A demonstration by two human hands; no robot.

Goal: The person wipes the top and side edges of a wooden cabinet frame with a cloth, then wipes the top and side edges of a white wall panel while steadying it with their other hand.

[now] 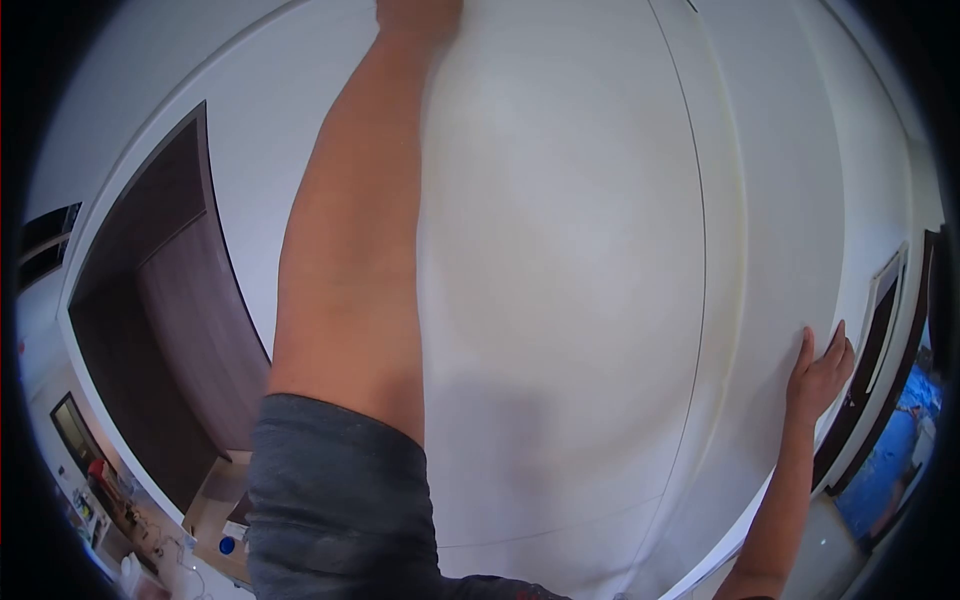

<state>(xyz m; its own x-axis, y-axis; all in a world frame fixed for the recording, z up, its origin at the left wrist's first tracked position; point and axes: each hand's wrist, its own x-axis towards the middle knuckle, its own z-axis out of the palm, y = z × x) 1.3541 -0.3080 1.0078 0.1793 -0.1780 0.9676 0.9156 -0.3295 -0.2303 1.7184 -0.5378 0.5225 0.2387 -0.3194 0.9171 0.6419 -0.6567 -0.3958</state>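
Observation:
A large white panel [570, 250] fills the middle of the view, with a thin dark seam running down its right part. My left arm reaches straight up in front of it. Only the wrist and the base of my left hand [415, 14] show at the top edge; its fingers are cut off. Lower on the right, my right hand [820, 375] lies against a white side surface [790, 240], fingers apart and pointing up. Nothing shows in its grasp.
To the left is a dark wood-lined recess [190, 300]. Below it a wooden ledge [215, 505] carries a blue round item [227, 545]. Clutter lies on the floor at lower left. A dark-framed doorway at right shows blue sheeting [890, 460].

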